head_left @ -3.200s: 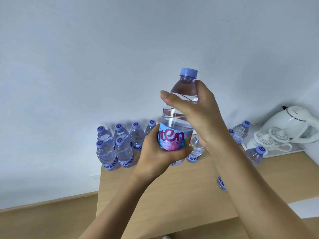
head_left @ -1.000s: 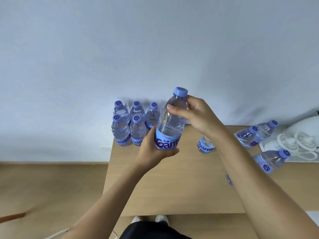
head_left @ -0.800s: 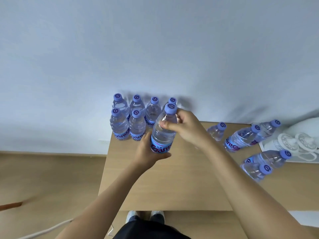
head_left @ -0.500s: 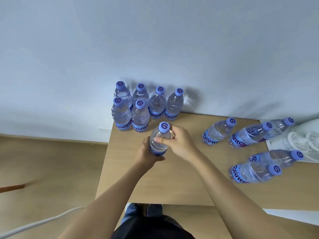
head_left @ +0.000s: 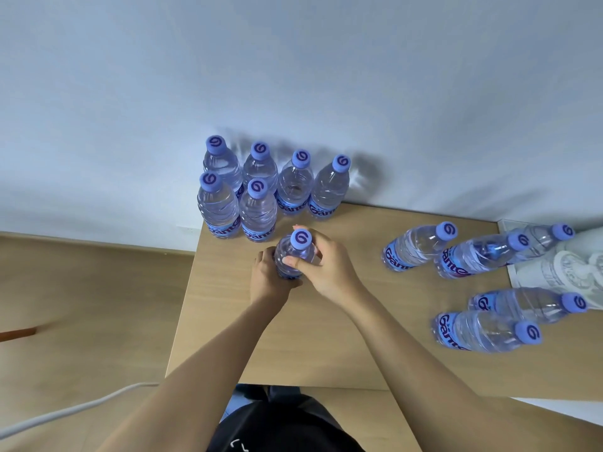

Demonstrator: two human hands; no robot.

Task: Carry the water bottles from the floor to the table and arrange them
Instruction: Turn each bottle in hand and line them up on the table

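Fingers of left hand (head_left: 267, 282) wrap lower body of held bottle (head_left: 293, 256), long axis upright on worktop (head_left: 228, 321); base hidden, probably seated. Open slot lies just left-forward, beside front-row bottle (head_left: 257, 210). Right hand (head_left: 326, 265) fingers curl round its shoulder.

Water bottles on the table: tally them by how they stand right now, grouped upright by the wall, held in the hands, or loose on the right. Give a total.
Upright group by the wall: 6
Held bottle, gripped by the left hand and the right hand: 1
Loose bottles on the right, which appear to lean or lie: 5
Total: 12
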